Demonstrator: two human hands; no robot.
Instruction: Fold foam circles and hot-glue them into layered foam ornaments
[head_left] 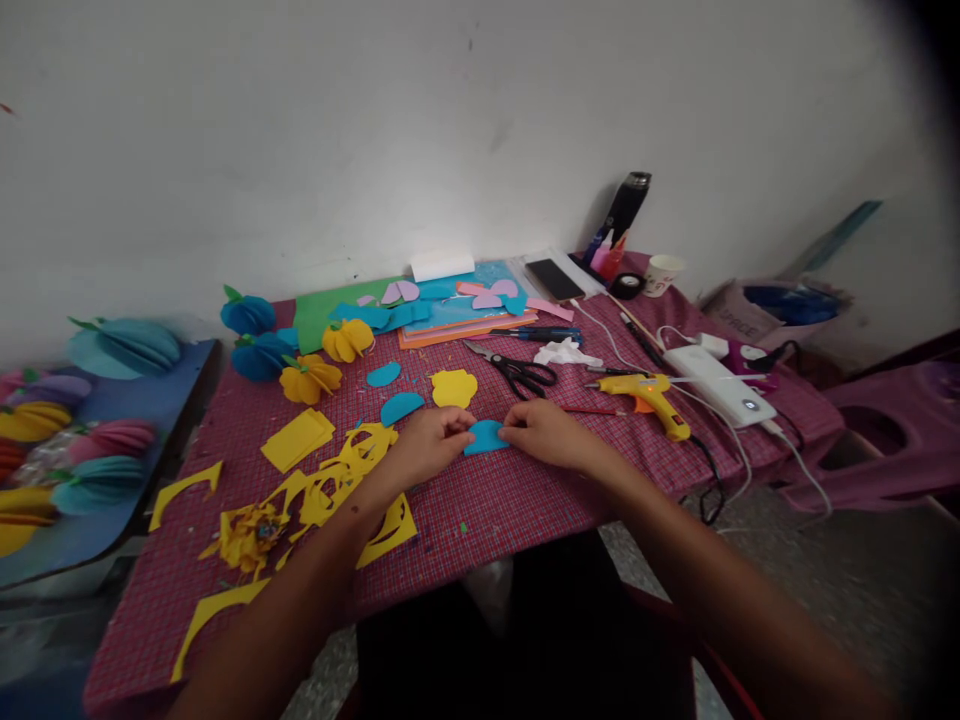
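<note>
A blue half-round piece of paper (486,437) is held low over the checked tablecloth, between both hands. My left hand (435,440) pinches its left edge. At its right end my right hand (546,434) grips it with closed fingertips. Just beyond the left hand lie two more blue half-round pieces, the nearer one (401,407) larger than the farther one (384,375). A stack of yellow scalloped paper shapes (454,387) rests past the held piece. Black-handled scissors (517,370) lie beyond my right hand.
Yellow paper scraps (330,485) and yellow sheets (298,440) spread at left, near finished blue and yellow paper pumpkins (259,355). At right are a yellow glue gun (646,394), a white power strip (720,385) with cables, a phone (553,279), a paper cup (663,275) and a black bottle (627,208).
</note>
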